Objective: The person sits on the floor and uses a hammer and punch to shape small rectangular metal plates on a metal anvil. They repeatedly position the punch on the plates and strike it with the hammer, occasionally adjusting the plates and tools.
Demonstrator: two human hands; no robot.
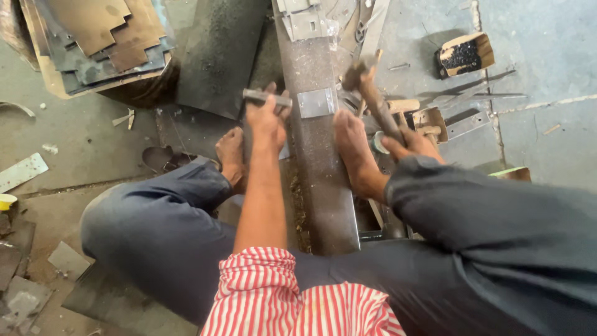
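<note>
Person sits on floor, legs astride long steel beam point(317, 168). Left hand point(266, 121) fingers curled tight round short metal bar point(267, 97), holding it crosswise at beam's left edge, just beside small metal plate point(315, 102) lying on beam. Right hand point(413, 142) fingers wrapped round wooden handle of hammer point(367, 87), head blurred, raised above beam right of plate. 2 bare feet flank beam. Stack of cut metal sheets point(102, 37) upper left.
</note>
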